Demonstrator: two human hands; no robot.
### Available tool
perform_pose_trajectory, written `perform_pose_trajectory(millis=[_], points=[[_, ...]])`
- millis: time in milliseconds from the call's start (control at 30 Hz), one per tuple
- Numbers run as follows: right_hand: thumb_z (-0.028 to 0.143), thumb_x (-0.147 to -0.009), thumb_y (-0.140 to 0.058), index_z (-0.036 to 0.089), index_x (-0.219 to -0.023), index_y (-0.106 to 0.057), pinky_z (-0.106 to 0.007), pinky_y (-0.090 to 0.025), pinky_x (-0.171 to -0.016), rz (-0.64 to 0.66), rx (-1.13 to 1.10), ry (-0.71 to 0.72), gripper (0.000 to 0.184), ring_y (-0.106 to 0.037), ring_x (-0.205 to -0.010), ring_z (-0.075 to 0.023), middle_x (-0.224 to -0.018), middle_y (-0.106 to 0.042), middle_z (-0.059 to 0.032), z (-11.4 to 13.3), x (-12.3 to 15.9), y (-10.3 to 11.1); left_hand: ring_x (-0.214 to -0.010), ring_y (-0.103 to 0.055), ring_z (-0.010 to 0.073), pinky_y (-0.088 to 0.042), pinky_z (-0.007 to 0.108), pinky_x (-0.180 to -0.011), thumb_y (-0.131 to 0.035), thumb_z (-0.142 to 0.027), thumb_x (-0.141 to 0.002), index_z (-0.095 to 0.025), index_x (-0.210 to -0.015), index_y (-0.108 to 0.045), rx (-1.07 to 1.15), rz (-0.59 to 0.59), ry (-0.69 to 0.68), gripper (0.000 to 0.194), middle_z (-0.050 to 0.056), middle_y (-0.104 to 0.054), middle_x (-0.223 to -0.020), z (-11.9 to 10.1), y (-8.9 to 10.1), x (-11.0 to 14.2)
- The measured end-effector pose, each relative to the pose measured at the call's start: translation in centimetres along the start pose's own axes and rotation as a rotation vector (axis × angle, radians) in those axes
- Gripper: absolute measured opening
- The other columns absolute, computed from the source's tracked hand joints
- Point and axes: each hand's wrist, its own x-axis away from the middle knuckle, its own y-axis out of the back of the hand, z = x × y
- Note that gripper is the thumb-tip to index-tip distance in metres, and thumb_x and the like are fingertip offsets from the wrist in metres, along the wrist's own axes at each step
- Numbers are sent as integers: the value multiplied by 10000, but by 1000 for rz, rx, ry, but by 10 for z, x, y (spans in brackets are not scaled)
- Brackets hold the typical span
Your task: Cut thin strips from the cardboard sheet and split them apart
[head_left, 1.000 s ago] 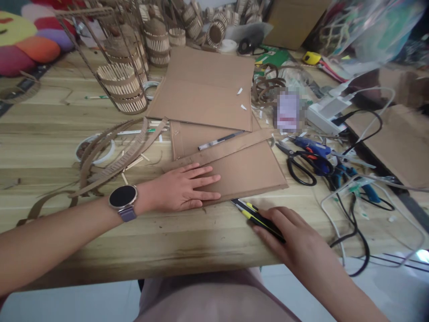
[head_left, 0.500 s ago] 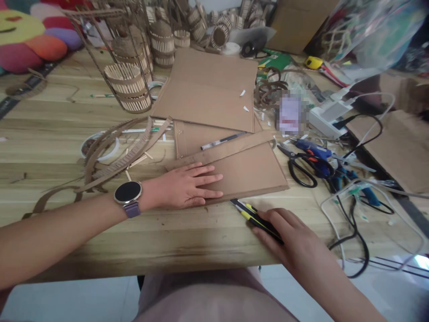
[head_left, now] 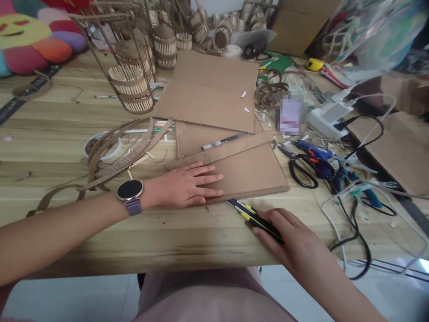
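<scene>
My left hand (head_left: 187, 184) lies flat on a brown cardboard sheet (head_left: 253, 167), its fingers spread and pointing right. A watch (head_left: 130, 190) is on that wrist. Under the fingertips' upper side runs a long cardboard strip (head_left: 231, 147), laid slantwise across the sheet. My right hand (head_left: 290, 235) is closed round a black and yellow utility knife (head_left: 256, 219). The knife's blade points up and left, close to the sheet's near edge. Beyond the strip a pen (head_left: 224, 141) rests on cardboard, and a larger cardboard piece (head_left: 208, 91) lies farther back.
Scissors (head_left: 303, 170), a blue glue gun (head_left: 313, 150) and tangled cables (head_left: 355, 228) lie at right, near a white power strip (head_left: 326, 120). Curled cardboard strips (head_left: 124, 156) and a stick-walled basket (head_left: 130, 89) stand at left. The table's front edge is near my body.
The knife tip has shifted slightly left along the cardboard's near edge, and more blade seems to show. My left hand stays on the sheet. The view has moved a little.
</scene>
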Motion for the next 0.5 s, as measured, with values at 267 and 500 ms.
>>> perform_pose_trajectory(millis=[267,500], points=[[385,-956,-495,253,-957,-608,-328,-574,-707,2,23,70,174,-683,-860,-206,-931,-686,-49,11,-13,-1,-1500,-190,247,-122,450,-1226,-383,-368,-1035,-320,-1443,-471,72,24,25,420,-3,-290,-1600,0,5,-1],[396,-973,-477,253,-1015,-595,-324,-578,-708,62,60,119,190,-680,-885,-207,-963,-672,-51,9,-14,-4,-1503,-184,212,-133,410,-1229,-332,-333,-1048,-276,-1436,-485,232,63,55,422,-7,-321,-1589,2,16,-6]])
